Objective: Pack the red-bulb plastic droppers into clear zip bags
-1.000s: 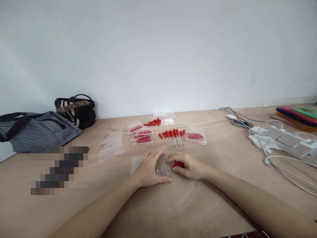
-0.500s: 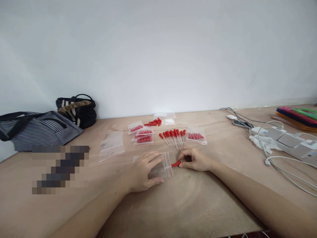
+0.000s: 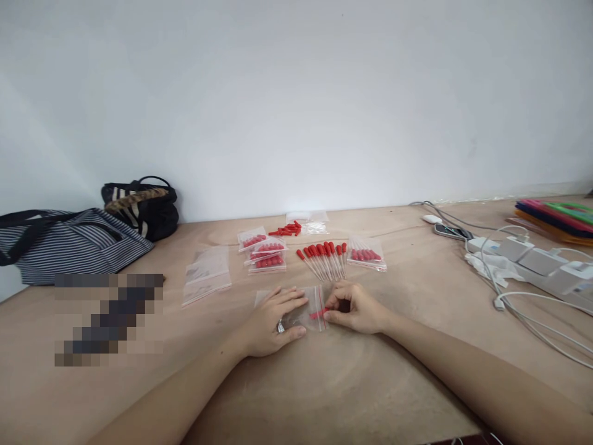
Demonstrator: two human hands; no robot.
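Note:
My left hand (image 3: 275,321) lies with its fingers spread over a clear zip bag (image 3: 306,303), pressing it to the table. At the bag's red-striped mouth, the thumb and fingertips of my right hand (image 3: 356,309) pinch a dropper (image 3: 319,314) by its red rubber bulb. Most of the bulb shows inside the bag; the glass tube is hard to make out through the plastic and under my left hand. Just beyond, several loose droppers (image 3: 327,256) with red bulbs lie fanned out, bulbs toward the wall.
Filled bags of droppers (image 3: 267,262) overlap left of the fan; another filled bag (image 3: 365,254) lies right. Red bulbs (image 3: 287,230) sit behind. Flat zip bags (image 3: 207,275) lie at left. Striped bag (image 3: 83,247) stands far left; power strip (image 3: 537,262) and cables at right.
My right hand has moved slightly left, sliding the dropper deeper, so its red bulb has passed the bag's mouth. My left hand stays spread on the bag.

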